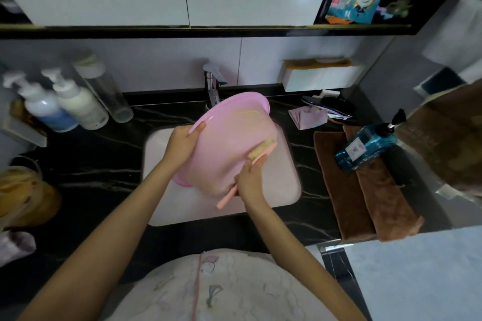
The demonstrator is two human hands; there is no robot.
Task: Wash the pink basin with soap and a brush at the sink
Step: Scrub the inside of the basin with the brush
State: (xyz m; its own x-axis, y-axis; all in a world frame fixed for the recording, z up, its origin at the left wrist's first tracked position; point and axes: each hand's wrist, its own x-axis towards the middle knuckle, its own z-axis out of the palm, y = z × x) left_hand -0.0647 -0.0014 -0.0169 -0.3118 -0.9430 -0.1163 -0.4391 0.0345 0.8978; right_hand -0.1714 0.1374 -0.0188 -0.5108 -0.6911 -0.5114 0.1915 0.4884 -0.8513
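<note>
The pink basin [224, 138] is tilted on its side over the white sink [284, 180], its underside facing me. My left hand [182, 142] grips its upper left rim. My right hand [250, 177] holds a pink-handled brush [260, 150], whose pale bristles press against the basin's outer wall at the right. The brush handle sticks out below my right hand. The chrome tap [212, 86] stands just behind the basin. A blue pump bottle of soap [367, 147] lies tilted on the brown towels at the right.
Two white pump bottles [60, 104] and a clear bottle [107, 91] stand at the left on the black marble counter [104, 164]. Brown towels [365, 190] lie right of the sink. A pink cloth [307, 117], a dark hairbrush [331, 107] and a white wall box [320, 77] sit behind.
</note>
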